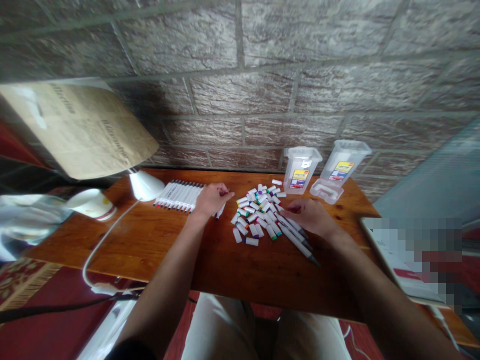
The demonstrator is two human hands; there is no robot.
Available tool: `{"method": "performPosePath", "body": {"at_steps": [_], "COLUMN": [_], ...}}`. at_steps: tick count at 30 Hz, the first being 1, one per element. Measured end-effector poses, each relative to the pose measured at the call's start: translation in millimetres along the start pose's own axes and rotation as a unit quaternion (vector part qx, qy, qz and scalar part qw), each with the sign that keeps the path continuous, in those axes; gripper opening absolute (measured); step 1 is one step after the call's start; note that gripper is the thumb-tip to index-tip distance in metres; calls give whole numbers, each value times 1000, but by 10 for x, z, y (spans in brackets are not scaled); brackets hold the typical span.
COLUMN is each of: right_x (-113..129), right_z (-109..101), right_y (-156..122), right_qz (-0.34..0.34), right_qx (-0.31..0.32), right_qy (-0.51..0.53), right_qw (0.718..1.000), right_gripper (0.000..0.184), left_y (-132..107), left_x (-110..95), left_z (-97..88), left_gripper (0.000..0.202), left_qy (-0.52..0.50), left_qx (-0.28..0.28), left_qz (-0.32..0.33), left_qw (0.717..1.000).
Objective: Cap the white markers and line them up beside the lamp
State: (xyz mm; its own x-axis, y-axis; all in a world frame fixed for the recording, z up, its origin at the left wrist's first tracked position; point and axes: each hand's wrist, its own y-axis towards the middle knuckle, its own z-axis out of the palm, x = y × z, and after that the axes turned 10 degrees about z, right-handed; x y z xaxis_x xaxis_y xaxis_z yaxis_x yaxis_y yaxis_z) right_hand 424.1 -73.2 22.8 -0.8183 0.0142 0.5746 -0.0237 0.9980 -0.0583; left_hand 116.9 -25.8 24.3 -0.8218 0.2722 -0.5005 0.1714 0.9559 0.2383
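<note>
My left hand (212,199) rests on the wooden table (161,240) at the right end of a neat row of capped white markers (179,196), its fingers curled around one white marker. My right hand (310,216) lies palm down over several uncapped markers (296,239) that point toward the table's front edge; I cannot tell whether it grips one. Between the hands lies a scattered pile of loose white marker caps with coloured ends (258,212).
Two clear plastic marker boxes (301,169) (344,161) stand open at the back near the brick wall, a lid (324,190) lying before them. A white lamp (144,184) and its cable (101,245) sit left. Papers (397,260) lie at the right.
</note>
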Motion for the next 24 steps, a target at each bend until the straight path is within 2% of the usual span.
{"method": "performPosePath", "body": {"at_steps": [5, 11, 15, 17, 19, 22, 24], "right_x": [-14, 2, 30, 42, 58, 98, 138], "right_z": [-1, 4, -69, -130, -181, -207, -202], "right_y": [-1, -9, -18, -24, -31, -47, -60], "right_qz": [-9, -9, 14, 27, 30, 33, 33], "right_qx": [-4, -5, -16, -5, 29, 75, 78], "right_qy": [-24, -25, -12, 51, 162, 337, 414], "right_qw": [1000, 1000, 1000, 998, 986, 938, 906], "right_gripper": [37, 30, 30, 31, 34, 37, 36], "left_y": [-1, 5, 10, 14, 18, 21, 21], "left_x": [-14, -22, -17, -9, 2, 13, 13], "left_z": [-9, 7, 15, 22, 33, 53, 62], "left_gripper": [24, 25, 26, 26, 27, 29, 31], "left_qy": [-4, -19, -32, -42, -54, -78, -87], "left_qx": [-11, -20, -25, -29, -32, -35, -36], "left_qz": [-10, 0, 3, 6, 8, 17, 28], "left_qw": [1000, 1000, 999, 999, 998, 996, 995]}}
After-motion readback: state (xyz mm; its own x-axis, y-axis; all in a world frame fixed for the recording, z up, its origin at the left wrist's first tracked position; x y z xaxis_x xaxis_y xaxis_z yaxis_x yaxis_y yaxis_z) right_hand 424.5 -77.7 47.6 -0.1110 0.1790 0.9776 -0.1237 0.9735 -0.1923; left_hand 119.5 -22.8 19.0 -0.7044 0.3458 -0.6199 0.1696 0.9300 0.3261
